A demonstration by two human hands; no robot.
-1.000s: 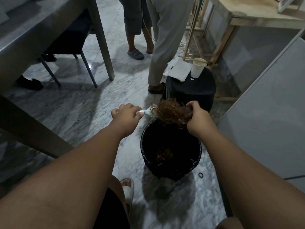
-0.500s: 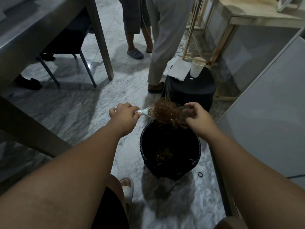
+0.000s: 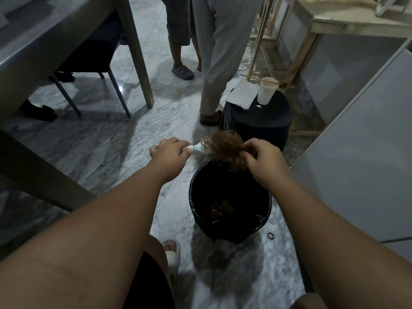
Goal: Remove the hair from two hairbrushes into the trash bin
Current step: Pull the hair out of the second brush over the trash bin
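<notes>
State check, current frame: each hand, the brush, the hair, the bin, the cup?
left hand: closed on the hairbrush handle
right hand: pinching the hair clump
hairbrush: held over the bin's far rim, still clogged
hair clump: on the bristles, not dropped
trash bin: open, some hair at the bottom
paper cup: upright on the black stool

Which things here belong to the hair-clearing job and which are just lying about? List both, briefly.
Part of the job:
- hairbrush, handle held by the left hand
- clump of hair on the brush, pinched by the right hand
- trash bin, some hair already inside

Just lying about:
- paper cup on the black stool
- hair tie on the floor
- chair
</notes>
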